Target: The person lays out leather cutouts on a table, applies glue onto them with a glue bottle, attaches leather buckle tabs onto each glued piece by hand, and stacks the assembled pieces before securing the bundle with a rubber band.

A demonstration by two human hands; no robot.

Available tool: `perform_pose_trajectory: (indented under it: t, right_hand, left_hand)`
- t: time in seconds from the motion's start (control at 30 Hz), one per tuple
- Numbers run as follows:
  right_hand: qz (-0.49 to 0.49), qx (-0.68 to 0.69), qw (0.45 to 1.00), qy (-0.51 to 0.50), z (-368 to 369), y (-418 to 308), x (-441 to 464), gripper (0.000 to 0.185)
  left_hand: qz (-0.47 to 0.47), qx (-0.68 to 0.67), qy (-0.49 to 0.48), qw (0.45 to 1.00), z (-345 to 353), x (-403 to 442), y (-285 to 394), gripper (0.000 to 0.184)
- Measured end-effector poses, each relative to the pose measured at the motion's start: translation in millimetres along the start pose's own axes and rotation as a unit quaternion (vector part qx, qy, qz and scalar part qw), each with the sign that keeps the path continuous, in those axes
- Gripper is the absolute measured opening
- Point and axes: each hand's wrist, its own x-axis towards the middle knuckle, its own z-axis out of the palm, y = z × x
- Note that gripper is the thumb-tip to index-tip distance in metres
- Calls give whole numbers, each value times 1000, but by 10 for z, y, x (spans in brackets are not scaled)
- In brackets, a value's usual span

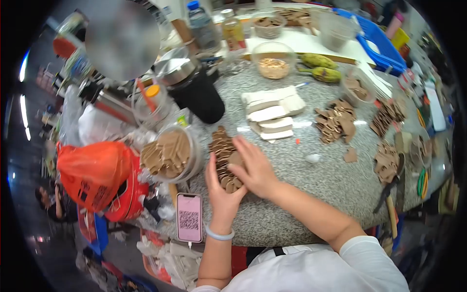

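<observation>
Brown flat pieces with shiny gold edges [222, 150] lie in a long overlapping stack on the speckled stone table [272, 214]. My left hand [223, 198], with a pale band at the wrist, cups the near-left side of the stack, thumb and fingers spread around it. From the right, my right hand [254, 169] rests against the stack with fingers extended, its thumb near a rounded brown piece [235, 158]. Just left stands a clear round tub [195, 158] holding more brown pieces [168, 152]. Folded white cloths [273, 111] lie beyond my hands.
A phone [189, 217] lies near the front edge. Orange bag [95, 170], black tumbler [202, 95] and bottles stand left. Brown piles [335, 120], a clear bowl [273, 61], green bananas [318, 67] and a blue basket [377, 41] are farther off. Scissors-like dark tool [389, 194] lies right.
</observation>
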Motion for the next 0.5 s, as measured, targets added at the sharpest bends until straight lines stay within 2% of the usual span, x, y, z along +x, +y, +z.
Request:
perform_pose_trajectory:
  t: [0.07,0.13,0.2,0.3,0.33,0.37,0.5]
  right_hand:
    - [3,-26,1000,4,52,-13,22,75]
    - [6,-31,999,8,68,-42,28,77]
    - [-9,-10,999,33,111,1,5,76]
    - [-48,4,991,122,129,1,-174,67]
    - [-52,9,991,120,31,-34,-275,65]
    - [-60,20,991,116,-33,-90,-366,63]
    - [-109,62,988,87,-487,-277,-774,43]
  left_hand:
    - [27,56,24,998,14,-67,30,114]
    - [64,62,77,993,57,-150,1,112]
    - [63,23,104,992,99,-231,16,107]
    - [67,6,92,994,149,-226,-28,91]
    - [64,-3,82,995,158,-192,-96,86]
    - [79,46,61,994,131,-158,-135,80]
    - [96,92,50,990,168,-13,-225,82]
